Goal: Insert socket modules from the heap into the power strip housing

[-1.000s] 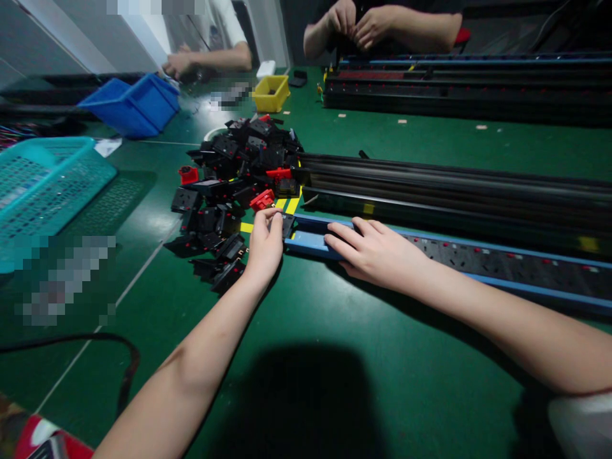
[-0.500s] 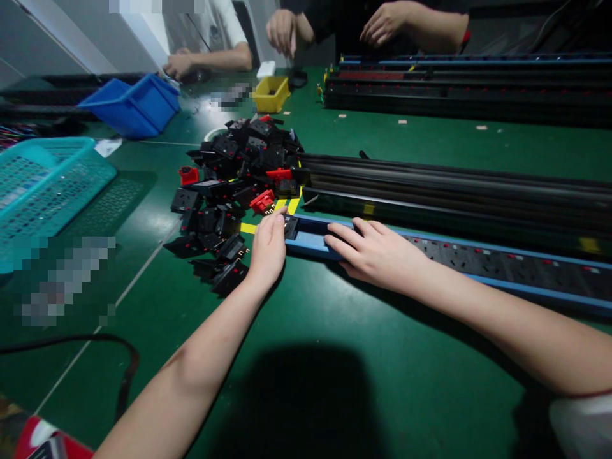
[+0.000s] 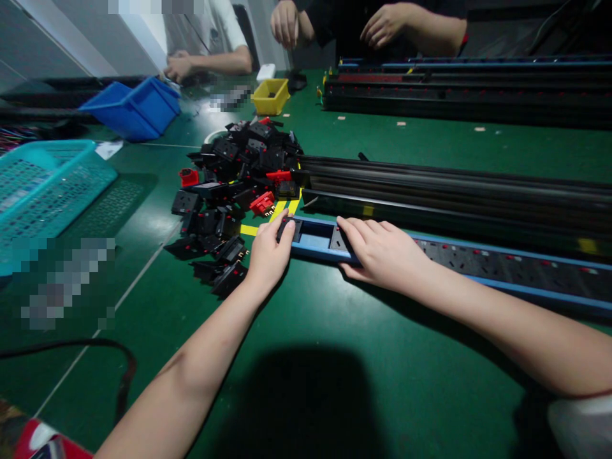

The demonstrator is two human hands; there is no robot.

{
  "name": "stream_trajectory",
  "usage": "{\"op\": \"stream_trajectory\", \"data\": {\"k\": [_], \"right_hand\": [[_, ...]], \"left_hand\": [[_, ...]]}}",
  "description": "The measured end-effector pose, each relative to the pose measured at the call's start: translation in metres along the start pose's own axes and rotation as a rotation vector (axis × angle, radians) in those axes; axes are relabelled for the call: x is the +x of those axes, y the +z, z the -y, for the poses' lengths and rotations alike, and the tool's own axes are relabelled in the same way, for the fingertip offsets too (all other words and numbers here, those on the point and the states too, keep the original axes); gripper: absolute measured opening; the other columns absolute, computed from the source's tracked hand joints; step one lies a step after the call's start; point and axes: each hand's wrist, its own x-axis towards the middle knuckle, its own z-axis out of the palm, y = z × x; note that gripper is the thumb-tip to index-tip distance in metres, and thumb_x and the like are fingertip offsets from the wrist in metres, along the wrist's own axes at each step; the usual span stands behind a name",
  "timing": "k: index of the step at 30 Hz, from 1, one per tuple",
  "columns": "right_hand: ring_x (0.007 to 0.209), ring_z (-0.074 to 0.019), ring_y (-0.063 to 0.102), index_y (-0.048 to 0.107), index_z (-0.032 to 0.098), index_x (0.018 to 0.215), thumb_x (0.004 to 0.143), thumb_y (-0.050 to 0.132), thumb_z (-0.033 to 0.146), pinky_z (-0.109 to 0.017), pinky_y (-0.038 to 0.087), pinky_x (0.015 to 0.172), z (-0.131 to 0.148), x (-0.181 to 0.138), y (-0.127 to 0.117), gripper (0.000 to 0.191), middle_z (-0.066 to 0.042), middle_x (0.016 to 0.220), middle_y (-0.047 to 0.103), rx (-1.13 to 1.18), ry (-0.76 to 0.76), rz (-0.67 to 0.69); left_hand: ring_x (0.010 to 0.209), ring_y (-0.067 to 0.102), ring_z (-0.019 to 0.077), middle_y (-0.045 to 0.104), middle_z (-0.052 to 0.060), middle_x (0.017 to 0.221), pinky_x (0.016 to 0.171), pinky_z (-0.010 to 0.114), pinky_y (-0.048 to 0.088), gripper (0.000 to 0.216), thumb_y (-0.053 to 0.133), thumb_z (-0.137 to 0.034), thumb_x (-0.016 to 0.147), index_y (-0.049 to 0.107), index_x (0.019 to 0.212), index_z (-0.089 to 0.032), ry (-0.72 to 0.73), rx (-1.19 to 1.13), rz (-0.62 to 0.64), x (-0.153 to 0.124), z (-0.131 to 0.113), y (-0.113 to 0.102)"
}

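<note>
A long blue power strip housing [image 3: 478,271] lies across the green table, black socket modules with red dots seated along it. My left hand [image 3: 270,252] pinches a black socket module [image 3: 285,227] at the housing's open left end. My right hand [image 3: 380,252] rests flat on the housing just to the right, fingers stretched over a seated module, with a bare blue gap [image 3: 313,240] between the two hands. A heap of loose black and red socket modules [image 3: 234,185] sits just left of the housing's end.
Long black rails [image 3: 454,188] lie behind the housing, more strips [image 3: 468,89] further back. A teal basket [image 3: 43,191], blue bins [image 3: 131,108] and a yellow bin [image 3: 270,95] stand at the left and back. Other people's hands [image 3: 287,22] work across the table. A black cable [image 3: 115,363] lies near left.
My left hand has moved right from the heap to the housing's end with a black module. My right hand slid slightly right, baring a blue gap. A person's hands opposite moved apart.
</note>
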Motion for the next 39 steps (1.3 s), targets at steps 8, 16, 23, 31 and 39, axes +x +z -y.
{"op": "stream_trajectory", "data": {"k": [8,16,23,31,39], "right_hand": [[0.104,-0.033,0.065,0.04,-0.004,0.147,0.093,0.055,0.04,-0.041,0.048,0.084,0.001,0.001,-0.001,0.072,-0.027,0.135,0.06,-0.016,-0.007,0.001],[0.106,-0.0336,0.064,0.038,-0.005,0.148,0.094,0.053,0.04,-0.041,0.048,0.084,0.001,0.001,-0.002,0.072,-0.027,0.137,0.058,-0.027,-0.005,0.028],[0.107,-0.0333,0.063,0.037,-0.005,0.149,0.094,0.053,0.04,-0.041,0.048,0.085,0.002,0.001,-0.003,0.073,-0.027,0.137,0.058,-0.026,-0.006,0.036],[0.109,-0.0342,0.063,0.035,-0.005,0.15,0.094,0.053,0.04,-0.042,0.048,0.086,0.001,0.0,-0.003,0.074,-0.027,0.138,0.057,-0.025,0.002,0.049],[0.11,-0.0348,0.063,0.035,-0.005,0.15,0.094,0.053,0.04,-0.043,0.049,0.086,0.003,0.001,-0.004,0.074,-0.026,0.14,0.056,-0.025,0.007,0.065]], "left_hand": [[0.117,0.064,0.0295,0.072,0.013,0.121,0.108,0.049,0.046,0.047,0.054,-0.05,0.095,0.067,0.13,-0.021,0.019,-0.047,0.018,0.0,0.001,-0.001],[0.121,0.062,0.031,0.07,0.015,0.126,0.11,0.049,0.045,0.053,0.052,-0.052,0.095,0.064,0.135,-0.018,0.01,-0.019,0.033,-0.001,-0.003,-0.003],[0.121,0.062,0.029,0.07,0.012,0.13,0.11,0.048,0.045,0.051,0.049,-0.049,0.097,0.063,0.136,-0.02,0.037,-0.064,0.045,0.0,-0.002,-0.003],[0.122,0.061,0.0288,0.069,0.013,0.129,0.109,0.047,0.046,0.053,0.045,-0.05,0.099,0.061,0.138,-0.018,0.096,-0.003,0.104,-0.002,-0.004,-0.002],[0.122,0.058,0.0285,0.065,0.015,0.128,0.108,0.048,0.044,0.046,0.038,-0.042,0.101,0.056,0.133,-0.015,0.17,0.096,0.092,-0.007,-0.012,0.003]]}}
